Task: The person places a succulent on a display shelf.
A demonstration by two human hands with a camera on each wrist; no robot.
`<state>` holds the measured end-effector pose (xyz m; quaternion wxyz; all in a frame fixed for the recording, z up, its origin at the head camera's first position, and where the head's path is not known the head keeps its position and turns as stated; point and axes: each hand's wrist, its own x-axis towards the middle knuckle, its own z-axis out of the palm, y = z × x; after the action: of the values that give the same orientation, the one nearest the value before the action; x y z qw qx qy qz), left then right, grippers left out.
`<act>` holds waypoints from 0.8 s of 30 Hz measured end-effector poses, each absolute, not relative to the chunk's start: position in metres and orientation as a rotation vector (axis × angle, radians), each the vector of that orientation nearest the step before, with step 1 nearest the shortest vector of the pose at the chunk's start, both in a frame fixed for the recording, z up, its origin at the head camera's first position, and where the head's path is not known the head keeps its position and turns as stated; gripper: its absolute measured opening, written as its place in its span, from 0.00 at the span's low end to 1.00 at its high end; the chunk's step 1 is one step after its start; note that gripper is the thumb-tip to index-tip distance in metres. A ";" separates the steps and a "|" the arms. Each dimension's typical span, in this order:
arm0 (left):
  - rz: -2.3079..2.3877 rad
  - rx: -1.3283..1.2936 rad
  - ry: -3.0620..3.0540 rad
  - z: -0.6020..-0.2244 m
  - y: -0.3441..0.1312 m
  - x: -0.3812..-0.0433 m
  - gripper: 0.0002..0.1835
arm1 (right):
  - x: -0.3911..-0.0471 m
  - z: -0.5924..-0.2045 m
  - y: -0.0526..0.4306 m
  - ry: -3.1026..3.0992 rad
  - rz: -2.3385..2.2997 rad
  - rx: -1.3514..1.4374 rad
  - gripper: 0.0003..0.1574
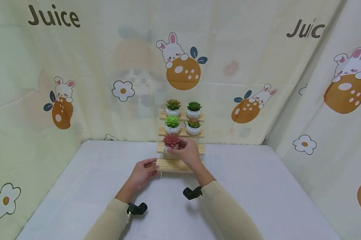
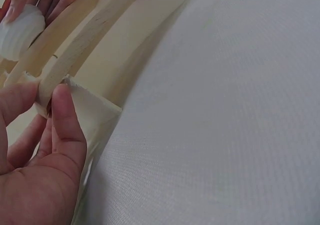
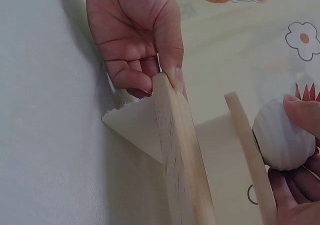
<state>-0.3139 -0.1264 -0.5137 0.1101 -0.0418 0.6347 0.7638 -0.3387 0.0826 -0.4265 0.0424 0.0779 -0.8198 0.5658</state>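
Observation:
A small tiered wooden stand with several steps is at the back of the table. The left hand pinches the left end of its lowest step between thumb and fingers. In the right hand is a white pot with a red succulent, gripped by its sides at the left of the second step from the bottom. Above it, a bright green succulent and a reddish-green succulent stand in white pots. On the top step are a brownish-green succulent and a dark green succulent.
A white cloth covers the table. Behind the stand hangs a curtain printed with rabbits, fruit and flowers. Each wrist carries a small black camera, such as the one on the left wrist.

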 end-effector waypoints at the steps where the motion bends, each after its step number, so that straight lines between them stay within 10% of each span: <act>1: 2.245 -0.122 1.866 -0.514 -0.126 -0.314 0.23 | -0.339 -0.427 0.082 -2.503 1.736 0.235 0.35; 24: 2.281 -0.085 1.844 -0.514 -0.123 -0.312 0.24 | -0.337 -0.430 0.079 -2.448 1.772 0.179 0.35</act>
<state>-0.3124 -0.1230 -0.5142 0.1034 -0.0289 0.6250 0.7732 -0.3372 0.0792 -0.4298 0.0570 0.0591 -0.8073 0.5844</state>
